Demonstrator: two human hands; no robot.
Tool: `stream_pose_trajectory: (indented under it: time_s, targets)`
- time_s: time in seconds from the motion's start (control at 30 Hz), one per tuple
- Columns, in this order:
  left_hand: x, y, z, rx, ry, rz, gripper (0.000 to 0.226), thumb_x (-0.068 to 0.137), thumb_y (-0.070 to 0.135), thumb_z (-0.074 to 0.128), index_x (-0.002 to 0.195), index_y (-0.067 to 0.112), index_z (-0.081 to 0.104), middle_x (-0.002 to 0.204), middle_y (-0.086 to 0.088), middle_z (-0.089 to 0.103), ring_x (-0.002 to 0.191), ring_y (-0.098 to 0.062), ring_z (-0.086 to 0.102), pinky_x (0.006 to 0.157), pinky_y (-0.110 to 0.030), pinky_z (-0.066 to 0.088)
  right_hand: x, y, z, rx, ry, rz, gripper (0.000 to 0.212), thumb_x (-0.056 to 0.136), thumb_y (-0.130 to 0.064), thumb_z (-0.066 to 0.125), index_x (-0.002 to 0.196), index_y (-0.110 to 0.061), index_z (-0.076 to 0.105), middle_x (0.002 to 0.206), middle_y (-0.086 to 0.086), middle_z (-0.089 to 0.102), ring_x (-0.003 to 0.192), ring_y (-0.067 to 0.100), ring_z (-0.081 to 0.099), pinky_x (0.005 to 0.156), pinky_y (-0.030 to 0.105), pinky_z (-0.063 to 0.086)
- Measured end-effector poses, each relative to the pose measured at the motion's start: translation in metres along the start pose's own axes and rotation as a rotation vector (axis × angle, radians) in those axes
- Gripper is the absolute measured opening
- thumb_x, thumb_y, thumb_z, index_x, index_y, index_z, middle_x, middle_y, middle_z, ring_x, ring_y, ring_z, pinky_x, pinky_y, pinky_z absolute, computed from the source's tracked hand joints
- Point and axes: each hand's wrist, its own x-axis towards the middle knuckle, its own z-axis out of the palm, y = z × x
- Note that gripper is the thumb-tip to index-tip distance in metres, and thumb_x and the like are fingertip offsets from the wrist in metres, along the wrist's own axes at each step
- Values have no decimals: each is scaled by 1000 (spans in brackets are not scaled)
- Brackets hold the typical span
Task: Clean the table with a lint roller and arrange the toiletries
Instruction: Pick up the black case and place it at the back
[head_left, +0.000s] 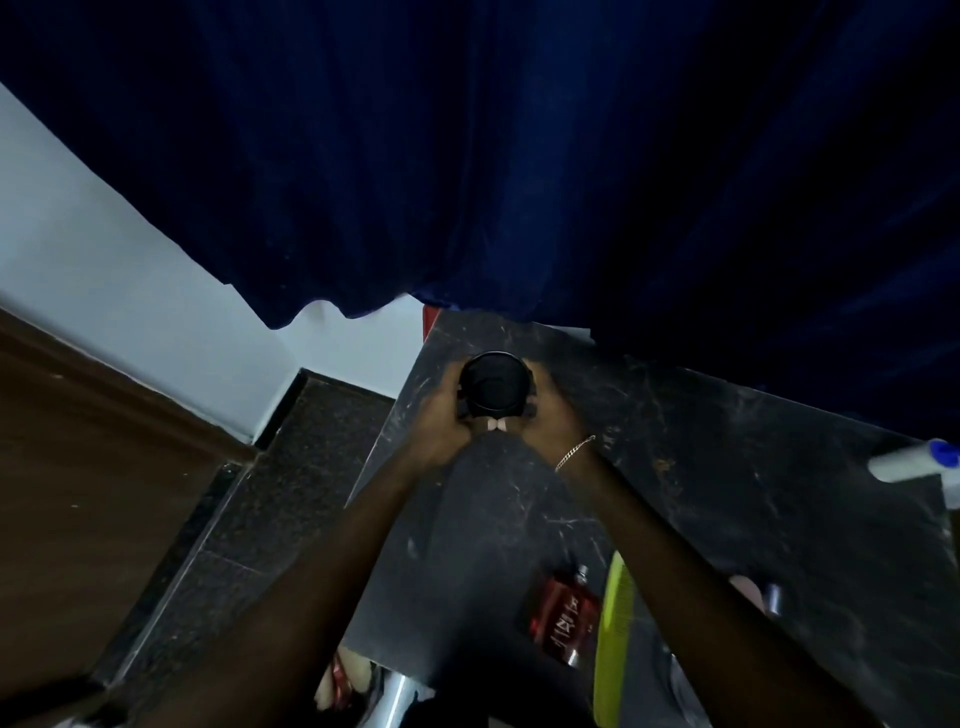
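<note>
A round black container (493, 384), seen from above, stands at the far left corner of the dark marble table (727, 467). My left hand (441, 415) and my right hand (553, 410) wrap it from both sides, thumbs meeting at its near side. A thin chain sits on my right wrist. A red bottle (563, 613) lies on the table near the front, beside a yellow-green comb (613, 639). A white roller-like object with a blue end (914, 460) lies at the right edge; I cannot tell what it is.
A dark blue curtain (519, 156) hangs over the table's far edge. A white wall (104, 260) and a brown wooden panel (78, 493) are to the left, with dark granite floor (260, 493) below. Small pale items (753, 592) lie at the right front.
</note>
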Motion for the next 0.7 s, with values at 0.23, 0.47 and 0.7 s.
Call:
stream_pose_trajectory:
  time_s: [0.23, 0.47, 0.7]
  targets:
    - [57, -34, -23, 22, -7, -17, 78, 80, 21, 85, 143, 41, 43, 126, 28, 59, 112, 28, 51, 84, 7, 40, 63, 4, 29, 8, 1, 28, 85, 59, -11, 82, 132, -30, 43, 127, 2, 60, 113, 22, 63, 95, 47, 54]
    - [110, -64, -30, 57, -17, -26, 76, 90, 7, 71, 134, 60, 40, 126, 26, 55, 114, 25, 51, 91, -4, 46, 120, 22, 45, -58, -40, 101, 84, 65, -11, 80, 133, -35, 37, 123, -2, 62, 111, 17, 63, 98, 43, 53]
    - [144, -83, -35, 117, -114, -8, 96, 82, 3, 77, 158, 30, 26, 144, 5, 52, 125, -6, 54, 85, 4, 38, 146, 32, 52, -100, -29, 119, 84, 66, -11, 79, 135, -36, 38, 121, -9, 60, 111, 12, 59, 99, 39, 52]
